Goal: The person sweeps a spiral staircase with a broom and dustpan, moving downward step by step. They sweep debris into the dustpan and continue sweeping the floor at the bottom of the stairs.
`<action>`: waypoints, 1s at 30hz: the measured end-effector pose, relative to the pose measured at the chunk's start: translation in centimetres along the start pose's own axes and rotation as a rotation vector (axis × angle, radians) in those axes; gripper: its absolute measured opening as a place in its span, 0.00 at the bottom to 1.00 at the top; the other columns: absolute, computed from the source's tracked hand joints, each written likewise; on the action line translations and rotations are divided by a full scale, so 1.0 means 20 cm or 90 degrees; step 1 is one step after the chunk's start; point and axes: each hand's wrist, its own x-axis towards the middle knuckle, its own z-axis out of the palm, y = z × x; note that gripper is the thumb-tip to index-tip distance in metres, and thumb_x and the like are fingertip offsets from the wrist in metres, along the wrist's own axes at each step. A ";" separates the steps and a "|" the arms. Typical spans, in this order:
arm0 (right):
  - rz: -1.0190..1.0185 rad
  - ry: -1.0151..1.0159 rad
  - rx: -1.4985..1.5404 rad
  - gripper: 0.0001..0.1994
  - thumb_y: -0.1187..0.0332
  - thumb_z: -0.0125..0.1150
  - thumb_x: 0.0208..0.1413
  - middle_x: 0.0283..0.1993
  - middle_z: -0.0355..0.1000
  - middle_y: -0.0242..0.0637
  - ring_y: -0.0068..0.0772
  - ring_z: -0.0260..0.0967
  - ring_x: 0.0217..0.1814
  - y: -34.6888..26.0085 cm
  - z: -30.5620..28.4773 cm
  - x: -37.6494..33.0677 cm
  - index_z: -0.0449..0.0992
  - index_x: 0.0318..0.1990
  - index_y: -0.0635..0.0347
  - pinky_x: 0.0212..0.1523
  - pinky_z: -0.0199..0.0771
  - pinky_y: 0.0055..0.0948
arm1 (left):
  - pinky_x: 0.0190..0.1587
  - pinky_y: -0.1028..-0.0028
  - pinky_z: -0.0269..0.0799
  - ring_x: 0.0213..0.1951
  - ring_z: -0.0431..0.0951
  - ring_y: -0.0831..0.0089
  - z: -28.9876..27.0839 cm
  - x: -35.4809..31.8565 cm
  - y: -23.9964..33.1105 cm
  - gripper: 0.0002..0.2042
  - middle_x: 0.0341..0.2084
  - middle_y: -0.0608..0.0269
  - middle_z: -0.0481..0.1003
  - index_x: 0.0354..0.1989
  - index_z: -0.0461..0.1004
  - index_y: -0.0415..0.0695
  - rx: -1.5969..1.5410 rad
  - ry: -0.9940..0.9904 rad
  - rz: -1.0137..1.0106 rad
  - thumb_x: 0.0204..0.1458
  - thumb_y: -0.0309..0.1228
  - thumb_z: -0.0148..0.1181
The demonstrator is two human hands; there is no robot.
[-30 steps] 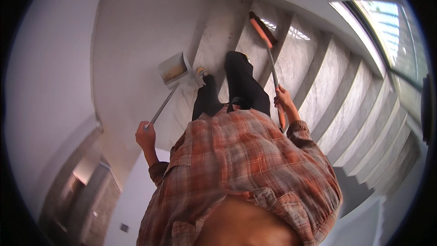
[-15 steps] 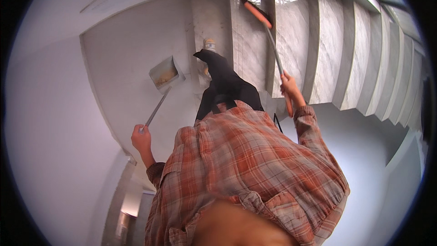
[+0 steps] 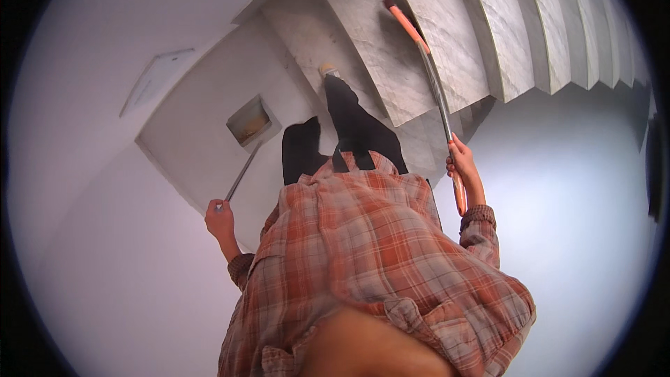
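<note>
My left hand [image 3: 220, 218] is closed round the upper end of a long-handled dustpan [image 3: 267, 134]. Its grey pan hangs over or rests on the landing, with brownish debris inside; I cannot tell which. On the right, my right hand [image 3: 463, 166] grips the grey and orange handle of a broom [image 3: 407, 26]. The orange head of the broom lies along a marble stair tread, its dark bristles mostly hidden beneath and beside it.
Grey marble stairs [image 3: 447, 24] rise toward the upper right. My foot [image 3: 328, 70] in a light shoe stands on a low step. A pale landing [image 3: 202, 146] lies to the left, bordered by a white wall [image 3: 91, 188] carrying a small rectangular panel [image 3: 155, 78].
My view has turned, so the stairs appear tilted. The broom head has shifted along the step toward its nearer side, and my right hand sits lower. Both hands keep their grip.
</note>
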 end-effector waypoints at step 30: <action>-0.210 0.239 0.087 0.11 0.65 0.50 0.54 0.13 0.57 0.30 0.25 0.57 0.10 1.18 1.34 0.56 0.63 0.42 0.61 0.10 0.61 0.27 | 0.30 0.59 0.69 0.28 0.75 0.51 0.41 1.19 -0.55 0.06 0.21 0.54 0.75 0.27 0.72 0.49 0.047 0.073 0.394 0.43 0.36 0.57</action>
